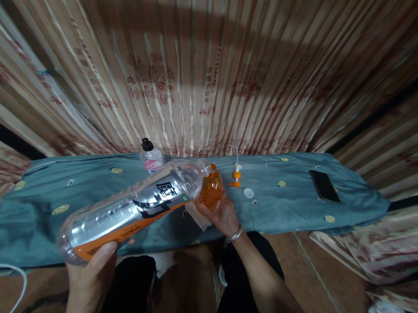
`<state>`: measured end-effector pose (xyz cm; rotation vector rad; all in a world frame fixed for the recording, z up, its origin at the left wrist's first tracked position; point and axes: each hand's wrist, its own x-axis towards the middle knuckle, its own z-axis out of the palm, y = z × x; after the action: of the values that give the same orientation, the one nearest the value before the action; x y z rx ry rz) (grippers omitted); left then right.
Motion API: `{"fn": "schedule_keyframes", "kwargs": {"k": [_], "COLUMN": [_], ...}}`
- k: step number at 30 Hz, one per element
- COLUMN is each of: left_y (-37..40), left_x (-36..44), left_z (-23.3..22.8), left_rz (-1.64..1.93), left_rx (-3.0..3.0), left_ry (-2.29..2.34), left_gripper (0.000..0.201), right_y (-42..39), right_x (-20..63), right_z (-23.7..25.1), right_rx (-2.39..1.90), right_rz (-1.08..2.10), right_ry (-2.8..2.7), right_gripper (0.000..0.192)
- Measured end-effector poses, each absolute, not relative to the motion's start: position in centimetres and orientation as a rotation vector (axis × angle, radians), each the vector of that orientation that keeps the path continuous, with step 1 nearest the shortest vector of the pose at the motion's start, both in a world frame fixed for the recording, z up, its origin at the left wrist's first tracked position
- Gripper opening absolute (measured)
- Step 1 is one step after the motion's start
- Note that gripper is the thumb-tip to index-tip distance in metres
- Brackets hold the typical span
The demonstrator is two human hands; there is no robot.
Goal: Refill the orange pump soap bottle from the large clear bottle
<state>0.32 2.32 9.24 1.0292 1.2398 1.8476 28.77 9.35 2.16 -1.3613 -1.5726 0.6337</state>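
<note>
Fingers of your left hand (89, 280) wrap around the base of a large clear bottle (130, 208) with an orange and silver label, so this hand is closed firmly on it. You hold the bottle tilted, almost lying, with its neck up and to the right. Your right hand (220, 214) cups a small orange container (211, 190) from below, the fingers closed around its lower part, and a silver bracelet (234, 234) sits on that wrist. The mouth of the clear bottle meets the top of the orange container; whether they truly touch I cannot tell. Both things are above the near edge of a teal cloth (297, 202) with small yellow marks, which covers a low flat surface in front of you. On the cloth, just right of the orange container, stands a small orange pump top (236, 175), and near it lies a white round cap (248, 193). Behind the clear bottle stands a small bottle with a black cap (151, 156). Well apart, to the far right on the cloth, lies a dark phone (324, 186). Striped boards (212, 83) rise behind the cloth.
</note>
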Motion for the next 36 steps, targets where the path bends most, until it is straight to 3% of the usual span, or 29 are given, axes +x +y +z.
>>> {"fn": "schedule_keyframes", "kwargs": {"k": [14,24,36], "left_y": [2.3,2.3,2.3], "left_x": [0.0,-0.7,-0.8], "left_z": [9.0,8.2,8.3], "left_rz": [1.838,1.827,1.839], "left_rx": [0.993,1.043,1.01], "left_ry": [1.25,1.206,1.221], "left_gripper": [0.088,0.079,0.083], "right_y": [9.3,9.3,9.3], "right_x": [28.8,28.8,28.9], "right_z": [2.5,2.6,2.3], "right_rx": [-1.369,-1.355,-1.383], "right_rz": [0.667,0.639,0.632], "right_ry": [-1.576,-1.579,-1.594], "right_gripper": [0.072,0.072,0.075]}}
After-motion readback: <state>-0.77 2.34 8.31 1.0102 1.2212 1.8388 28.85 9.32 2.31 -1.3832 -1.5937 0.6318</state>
